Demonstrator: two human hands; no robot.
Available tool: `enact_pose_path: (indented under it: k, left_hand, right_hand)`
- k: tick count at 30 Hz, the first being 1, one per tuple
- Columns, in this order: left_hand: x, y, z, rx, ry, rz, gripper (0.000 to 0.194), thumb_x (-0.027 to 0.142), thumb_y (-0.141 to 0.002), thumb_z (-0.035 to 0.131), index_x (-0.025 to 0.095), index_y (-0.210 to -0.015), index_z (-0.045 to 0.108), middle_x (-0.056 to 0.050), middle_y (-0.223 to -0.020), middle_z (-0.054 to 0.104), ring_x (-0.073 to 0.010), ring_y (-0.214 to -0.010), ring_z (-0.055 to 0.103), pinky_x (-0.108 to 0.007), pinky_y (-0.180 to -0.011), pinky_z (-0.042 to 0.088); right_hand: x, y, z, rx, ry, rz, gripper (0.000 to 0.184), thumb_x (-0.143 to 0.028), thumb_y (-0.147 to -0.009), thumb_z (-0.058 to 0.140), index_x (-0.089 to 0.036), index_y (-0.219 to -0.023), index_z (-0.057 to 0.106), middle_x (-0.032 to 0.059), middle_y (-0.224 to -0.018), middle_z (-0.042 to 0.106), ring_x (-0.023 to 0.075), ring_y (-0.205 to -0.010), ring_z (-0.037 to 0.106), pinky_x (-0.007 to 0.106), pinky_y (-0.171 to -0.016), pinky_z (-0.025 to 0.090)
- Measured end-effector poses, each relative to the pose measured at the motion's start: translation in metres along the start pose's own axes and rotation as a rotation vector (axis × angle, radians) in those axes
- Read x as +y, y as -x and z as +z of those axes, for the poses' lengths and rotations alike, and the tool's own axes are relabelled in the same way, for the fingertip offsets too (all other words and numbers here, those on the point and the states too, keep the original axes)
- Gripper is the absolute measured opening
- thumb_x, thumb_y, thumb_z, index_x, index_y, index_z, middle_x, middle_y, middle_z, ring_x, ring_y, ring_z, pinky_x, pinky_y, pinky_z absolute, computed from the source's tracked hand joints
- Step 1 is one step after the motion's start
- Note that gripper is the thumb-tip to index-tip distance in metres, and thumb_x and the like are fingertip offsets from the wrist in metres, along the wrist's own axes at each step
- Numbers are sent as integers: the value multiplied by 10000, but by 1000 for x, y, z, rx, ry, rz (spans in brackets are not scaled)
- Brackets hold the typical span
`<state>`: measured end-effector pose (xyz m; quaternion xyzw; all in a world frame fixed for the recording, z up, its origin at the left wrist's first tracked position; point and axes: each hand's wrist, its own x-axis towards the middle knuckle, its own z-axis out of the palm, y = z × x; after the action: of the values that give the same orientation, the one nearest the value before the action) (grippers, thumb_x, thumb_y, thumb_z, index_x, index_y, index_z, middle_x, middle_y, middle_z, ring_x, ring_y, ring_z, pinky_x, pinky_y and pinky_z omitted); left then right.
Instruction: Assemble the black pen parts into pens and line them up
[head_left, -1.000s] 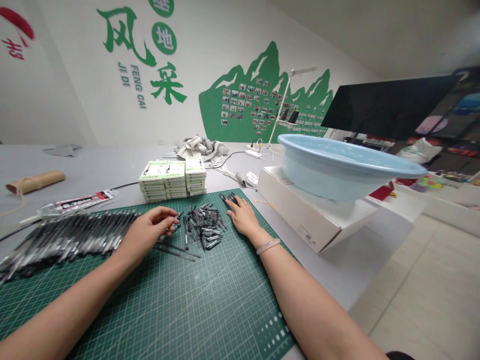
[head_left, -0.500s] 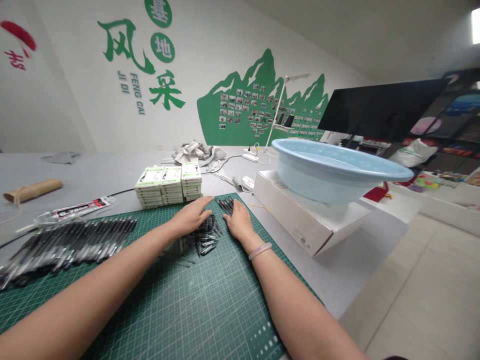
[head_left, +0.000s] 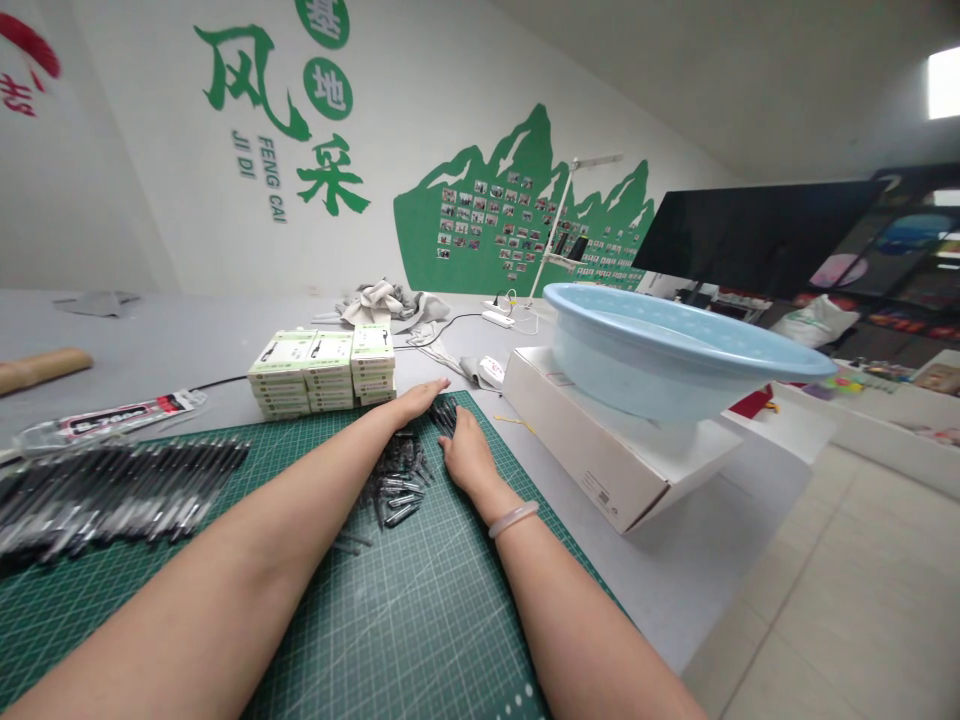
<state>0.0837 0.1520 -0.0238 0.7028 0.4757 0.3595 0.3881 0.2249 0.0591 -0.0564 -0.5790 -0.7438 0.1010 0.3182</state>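
A small bunch of short black pen parts (head_left: 443, 414) lies between my two hands near the far corner of the green cutting mat (head_left: 390, 610). My right hand (head_left: 468, 456) is curled against the bunch from the right, its thumb on the near side. On the other side, my left hand (head_left: 421, 400) reaches over with fingers stretched out, beside the far end of the bunch. A loose pile of similar dark pen parts (head_left: 399, 490) lies on the mat just below, partly hidden by my left forearm. Many black pens (head_left: 127, 495) lie in a row at the left.
Stacked green-and-white boxes (head_left: 322, 370) stand behind the mat. To the right, a light blue basin (head_left: 622, 350) rests on a white carton (head_left: 570, 440). A plastic pouch (head_left: 112, 420), a bamboo piece (head_left: 45, 370), grey cloth (head_left: 390, 302) and a power strip (head_left: 496, 319) are on the table.
My left hand has moved a little toward the far edge of the mat and turned flatter. My right hand has curled more around the bunch. The view has shifted slightly.
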Motion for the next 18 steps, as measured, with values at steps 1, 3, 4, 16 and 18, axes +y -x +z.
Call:
enact_pose_path:
  k: [1, 3, 4, 16, 18]
  left_hand:
    - [0, -2, 1, -23, 1, -3, 506, 517, -955, 381, 189, -1242, 639, -122, -1402, 573, -280, -1316, 486, -411, -1105, 350]
    - [-1, -5, 4, -65, 1, -7, 612, 582, -925, 348, 168, -1275, 632, -113, -1444, 535, -277, -1364, 440, -384, -1142, 287]
    - [-1, -6, 5, -85, 2, -7, 647, 605, -908, 353, 158, -1287, 626, -114, -1452, 524, -274, -1366, 440, -373, -1145, 280]
    - [2, 0, 12, -122, -13, 43, 745, 688, -854, 347, 129, -1242, 652, -140, -1364, 605, -263, -1269, 546, -349, -1082, 370]
    - [5, 1, 12, -105, -39, 52, 744, 662, -877, 302, 118, -1258, 636, -150, -1363, 605, -260, -1257, 557, -358, -1069, 385]
  right_hand:
    - [0, 0, 1, 6, -18, -6, 631, -165, -848, 566, -72, -1437, 359, 231, -1440, 438, 296, -1364, 398, 449, -1117, 318]
    - [1, -1, 2, 17, -45, -21, 635, -144, -837, 572, -70, -1432, 363, 236, -1427, 447, 304, -1352, 409, 463, -1110, 325]
    - [2, -1, 3, 24, -54, -29, 638, -135, -832, 573, -69, -1431, 362, 237, -1423, 448, 306, -1347, 412, 466, -1110, 324]
    - [-1, -3, 5, 77, 5, -32, 609, -135, -820, 606, -101, -1394, 405, 222, -1366, 479, 318, -1330, 395, 512, -1120, 295]
    - [-2, -2, 5, 82, 10, -29, 603, -141, -817, 615, -102, -1386, 416, 221, -1356, 486, 318, -1324, 399, 510, -1120, 296]
